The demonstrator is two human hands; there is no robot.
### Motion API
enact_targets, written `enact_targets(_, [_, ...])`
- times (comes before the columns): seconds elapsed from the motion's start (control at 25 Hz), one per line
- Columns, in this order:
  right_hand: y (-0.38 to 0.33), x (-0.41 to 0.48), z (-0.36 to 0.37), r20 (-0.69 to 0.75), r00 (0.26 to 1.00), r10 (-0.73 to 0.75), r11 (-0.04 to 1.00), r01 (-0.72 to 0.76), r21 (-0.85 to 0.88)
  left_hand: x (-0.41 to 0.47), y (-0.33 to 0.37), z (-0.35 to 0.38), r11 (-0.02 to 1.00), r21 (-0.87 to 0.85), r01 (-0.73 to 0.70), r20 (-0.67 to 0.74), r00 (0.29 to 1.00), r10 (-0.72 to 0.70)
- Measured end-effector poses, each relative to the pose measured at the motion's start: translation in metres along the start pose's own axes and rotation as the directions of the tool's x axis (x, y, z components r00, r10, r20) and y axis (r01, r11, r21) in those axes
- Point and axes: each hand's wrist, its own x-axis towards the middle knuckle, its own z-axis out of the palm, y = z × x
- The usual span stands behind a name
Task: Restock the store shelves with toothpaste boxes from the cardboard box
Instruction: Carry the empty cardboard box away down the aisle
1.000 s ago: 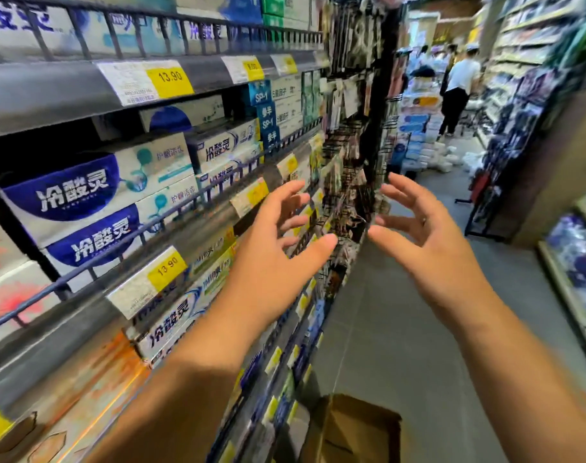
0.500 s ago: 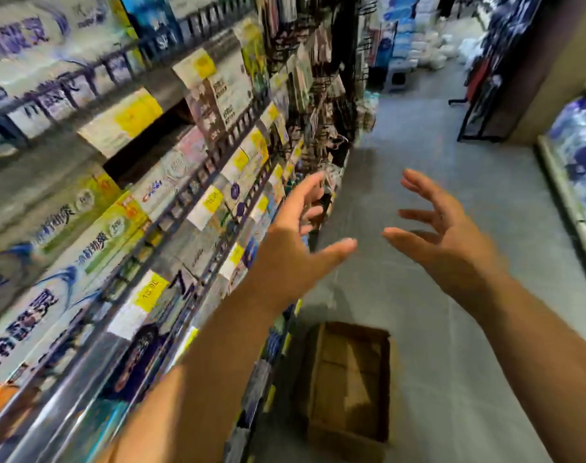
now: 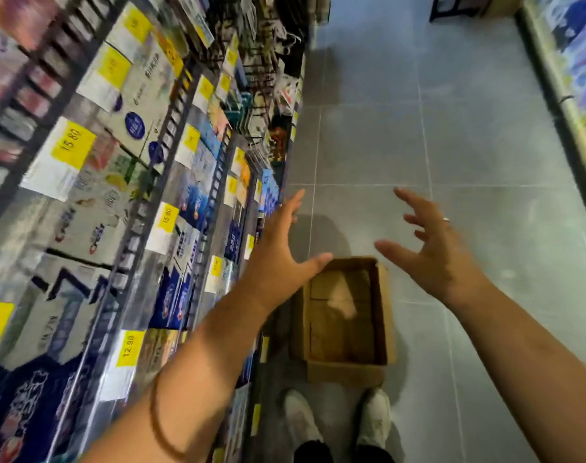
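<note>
Hands: I'm holding left hand point(image 3: 278, 262) and right hand point(image 3: 432, 252) spread, grasping nothing.
Cardboard box point(image 3: 345, 374): lying on floor point(image 3: 485, 145), possibly empty.
Handling: I'm judging it light, stiff; side walls suiting grip.

I logged the cardboard box point(image 3: 346, 374) on the floor point(image 3: 485, 145), mouth upward. Left of the box ran the shelves point(image 3: 131, 225), with toothpaste boxes point(image 3: 171, 299) behind price tags point(image 3: 130, 349) on the rails. On my side of the box, two shoes point(image 3: 300, 419) stood just beside its near wall. In view, the left hand point(image 3: 278, 259) crossed the box's far left corner; the right hand point(image 3: 432, 255) hung beyond its far right corner. A second shelf unit point(image 3: 572, 95) ran well right of the box.
</note>
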Motion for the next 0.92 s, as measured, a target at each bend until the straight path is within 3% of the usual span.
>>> enact_targets(0.6, [0.303,0.022,0.191,0.145,0.952,0.270,0.963,-0.268,-0.029,0.035,-0.309,0.156,0.950,0.150,0.276,0.161,0.941,-0.298])
enact_targets(0.76, [0.392,0.023,0.241,0.208,0.909,0.362,0.932,-0.347,-0.107,0.047,-0.385,0.207,0.925,0.244,0.292,0.168,0.926,-0.337])
enact_targets(0.92, [0.469,0.018,0.270,0.169,0.910,0.377,0.883,-0.298,-0.363,0.062,-0.455,0.248,0.885,0.363,0.291,0.208,0.901,-0.381])
